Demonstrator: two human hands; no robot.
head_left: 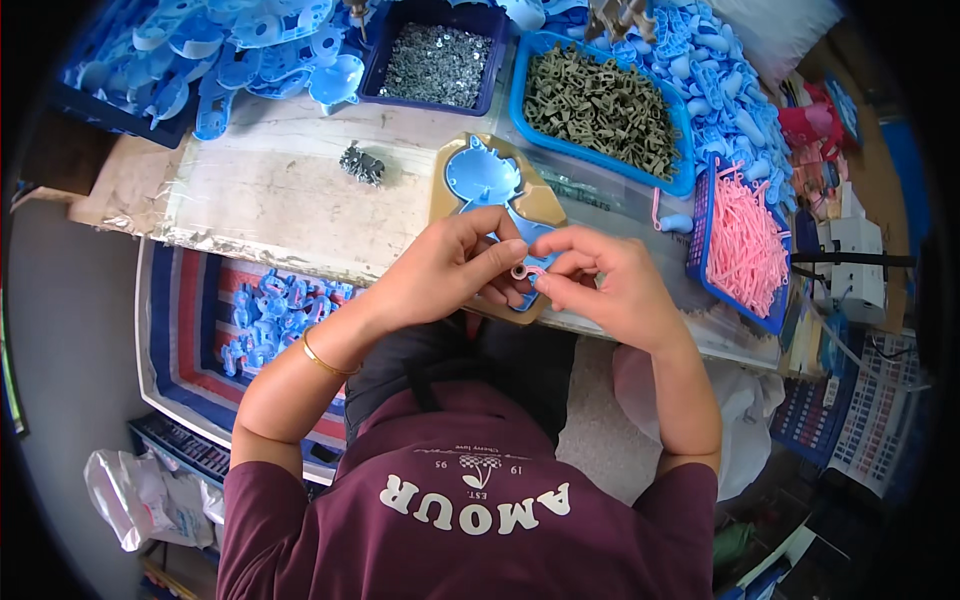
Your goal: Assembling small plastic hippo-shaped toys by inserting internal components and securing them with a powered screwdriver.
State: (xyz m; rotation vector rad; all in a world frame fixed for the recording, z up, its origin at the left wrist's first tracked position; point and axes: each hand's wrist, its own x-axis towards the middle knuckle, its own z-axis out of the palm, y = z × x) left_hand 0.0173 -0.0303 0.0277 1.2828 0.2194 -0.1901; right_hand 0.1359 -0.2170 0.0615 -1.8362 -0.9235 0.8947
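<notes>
Both hands meet over a tan fixture [548, 203] at the table's front edge, in which a light blue plastic shell [482, 175] lies with its rounded hollow facing up. My right hand [615, 285] pinches a small curved pink plastic piece [536, 270] between thumb and forefinger. At its left end sits a small dark round part [519, 271], right by the fingertips of my left hand [455, 262]. The left fingers are closed over the lower part of the shell; what they grip is hidden.
Small dark metal parts [361, 164] lie left of the fixture. Behind stand a bin of screws [437, 65], a blue tray of olive-brown clips [600, 110] and heaps of blue shells [250, 50]. A basket of pink strips [745, 245] is at right. Blue parts [270, 320] fill a lower tray at left.
</notes>
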